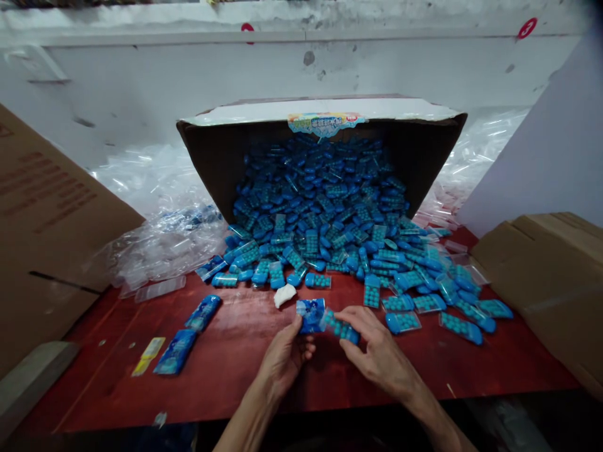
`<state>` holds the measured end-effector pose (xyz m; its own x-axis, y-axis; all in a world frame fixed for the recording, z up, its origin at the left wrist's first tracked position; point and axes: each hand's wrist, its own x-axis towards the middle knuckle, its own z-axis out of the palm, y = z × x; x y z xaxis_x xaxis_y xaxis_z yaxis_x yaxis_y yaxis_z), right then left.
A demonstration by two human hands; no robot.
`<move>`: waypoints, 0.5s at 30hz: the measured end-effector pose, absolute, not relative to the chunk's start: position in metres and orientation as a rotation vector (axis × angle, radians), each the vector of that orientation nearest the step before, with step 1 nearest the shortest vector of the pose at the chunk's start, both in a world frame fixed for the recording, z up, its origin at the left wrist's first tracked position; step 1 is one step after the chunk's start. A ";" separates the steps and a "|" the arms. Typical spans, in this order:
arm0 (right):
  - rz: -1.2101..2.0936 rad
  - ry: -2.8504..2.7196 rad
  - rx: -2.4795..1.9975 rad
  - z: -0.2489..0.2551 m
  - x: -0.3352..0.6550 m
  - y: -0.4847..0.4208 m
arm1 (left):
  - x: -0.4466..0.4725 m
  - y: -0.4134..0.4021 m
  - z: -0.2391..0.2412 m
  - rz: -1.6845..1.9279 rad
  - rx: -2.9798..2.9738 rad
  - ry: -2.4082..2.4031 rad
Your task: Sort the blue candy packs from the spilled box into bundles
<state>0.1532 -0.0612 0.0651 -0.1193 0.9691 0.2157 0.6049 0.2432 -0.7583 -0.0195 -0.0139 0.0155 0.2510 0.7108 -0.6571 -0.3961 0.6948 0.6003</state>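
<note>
My left hand (285,355) pinches a small blue printed wrapper (311,314) just above the red table (226,370). Right beside it, my right hand (374,351) grips a blue candy case (340,328) whose end meets the wrapper's open side. A tipped cardboard box (211,157) behind spills a big heap of blue candy cases (325,220) toward my hands. Two wrapped blue packs (188,333) lie on the table to my left.
Piles of clear plastic sleeves (160,238) sit left and right of the box. Cardboard cartons stand at the left (42,220) and right (551,276) edges. A white crumpled scrap (284,295) and a yellow label (148,356) lie on the table.
</note>
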 end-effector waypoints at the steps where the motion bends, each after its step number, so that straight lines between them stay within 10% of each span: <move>1: 0.608 -1.859 -1.460 0.065 0.152 -0.062 | -0.020 -0.014 0.015 0.777 0.352 1.072; 15: 0.213 -2.181 -1.456 0.062 0.150 -0.068 | -0.021 -0.014 0.016 0.827 0.339 1.095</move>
<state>0.1499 -0.0681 0.0623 -0.2989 0.8987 0.3209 0.8196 0.4140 -0.3961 -0.0208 -0.0141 0.0163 0.2053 0.7343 -0.6470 -0.4210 0.6631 0.6190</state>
